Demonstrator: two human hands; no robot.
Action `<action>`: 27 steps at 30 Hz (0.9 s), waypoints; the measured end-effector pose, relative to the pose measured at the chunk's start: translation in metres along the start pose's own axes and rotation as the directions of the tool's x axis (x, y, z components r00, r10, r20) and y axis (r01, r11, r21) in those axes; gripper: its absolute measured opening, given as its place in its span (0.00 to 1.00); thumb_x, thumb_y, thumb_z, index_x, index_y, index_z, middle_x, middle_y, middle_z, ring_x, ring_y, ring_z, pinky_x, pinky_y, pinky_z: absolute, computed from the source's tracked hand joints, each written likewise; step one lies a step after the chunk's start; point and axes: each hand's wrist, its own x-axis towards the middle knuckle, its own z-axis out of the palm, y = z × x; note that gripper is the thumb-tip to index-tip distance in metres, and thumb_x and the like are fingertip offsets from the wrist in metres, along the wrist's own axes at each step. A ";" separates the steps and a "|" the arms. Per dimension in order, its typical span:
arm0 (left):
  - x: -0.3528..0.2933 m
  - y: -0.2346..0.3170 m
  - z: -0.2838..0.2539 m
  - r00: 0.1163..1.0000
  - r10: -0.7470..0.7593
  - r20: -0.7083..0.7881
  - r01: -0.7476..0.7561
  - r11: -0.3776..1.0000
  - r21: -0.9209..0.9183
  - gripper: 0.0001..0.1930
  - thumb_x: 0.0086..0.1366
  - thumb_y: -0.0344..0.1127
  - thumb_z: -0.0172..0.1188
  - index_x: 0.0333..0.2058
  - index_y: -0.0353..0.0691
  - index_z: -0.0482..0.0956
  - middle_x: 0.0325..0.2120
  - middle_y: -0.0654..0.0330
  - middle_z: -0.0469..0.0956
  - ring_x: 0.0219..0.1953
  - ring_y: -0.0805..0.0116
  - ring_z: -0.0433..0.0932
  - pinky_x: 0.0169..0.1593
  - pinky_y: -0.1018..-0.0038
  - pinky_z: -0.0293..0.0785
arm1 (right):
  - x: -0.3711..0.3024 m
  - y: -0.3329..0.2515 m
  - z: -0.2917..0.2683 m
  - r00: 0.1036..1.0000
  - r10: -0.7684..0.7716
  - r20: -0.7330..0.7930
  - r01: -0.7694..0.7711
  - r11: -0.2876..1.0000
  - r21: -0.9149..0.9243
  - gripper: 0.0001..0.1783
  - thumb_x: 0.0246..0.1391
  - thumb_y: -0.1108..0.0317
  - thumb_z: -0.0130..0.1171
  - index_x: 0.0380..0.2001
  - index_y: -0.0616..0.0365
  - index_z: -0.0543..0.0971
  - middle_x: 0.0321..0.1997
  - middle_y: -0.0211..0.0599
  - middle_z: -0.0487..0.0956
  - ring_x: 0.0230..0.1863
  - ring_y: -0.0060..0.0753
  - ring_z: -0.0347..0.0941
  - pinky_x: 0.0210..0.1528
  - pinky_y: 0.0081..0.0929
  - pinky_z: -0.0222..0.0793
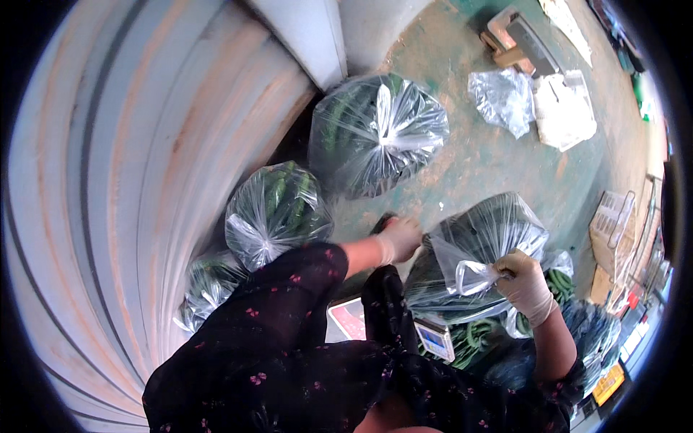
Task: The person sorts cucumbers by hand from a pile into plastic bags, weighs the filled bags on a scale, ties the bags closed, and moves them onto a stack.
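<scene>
Big clear bag [487,229] is sitting right of centre, slanting lower-left to upper-right. Right hand [523,285] is clutching its gathered neck [473,278]; left hand [401,239] is curling by its left edge, can't tell if it's gripping. Tied bags [278,216] left of that are holding green veg [290,193].

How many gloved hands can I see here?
2: the left hand, beside the nearest big filled bag, and the right hand, gripping that bag's gathered plastic top.
</scene>
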 end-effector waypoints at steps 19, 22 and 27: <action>0.045 -0.145 -0.153 0.998 -0.004 0.070 -0.039 0.797 0.603 0.24 0.51 0.47 0.59 0.46 0.45 0.75 0.57 0.62 0.62 0.64 0.55 0.50 0.64 0.50 0.45 | 0.177 0.116 0.150 0.931 -0.359 -0.062 0.362 0.931 0.040 0.05 0.41 0.75 0.56 0.26 0.55 0.78 0.27 0.37 0.74 0.32 0.42 0.72 0.37 0.33 0.70; 0.023 -0.136 -0.137 0.988 0.071 0.135 -0.139 0.779 0.611 0.23 0.51 0.44 0.59 0.46 0.43 0.74 0.57 0.60 0.62 0.64 0.56 0.50 0.64 0.52 0.47 | 0.222 0.142 0.197 0.934 -0.356 -0.010 0.356 0.934 0.027 0.04 0.42 0.72 0.57 0.24 0.52 0.78 0.27 0.36 0.73 0.34 0.42 0.72 0.36 0.34 0.70; 0.021 -0.138 -0.128 0.984 0.076 0.159 -0.156 0.794 0.587 0.23 0.51 0.41 0.58 0.46 0.40 0.74 0.55 0.59 0.63 0.64 0.56 0.52 0.64 0.51 0.46 | 0.263 0.152 0.238 0.933 -0.262 -0.249 0.270 0.963 0.001 0.03 0.38 0.72 0.58 0.22 0.53 0.77 0.27 0.39 0.73 0.35 0.46 0.71 0.38 0.36 0.68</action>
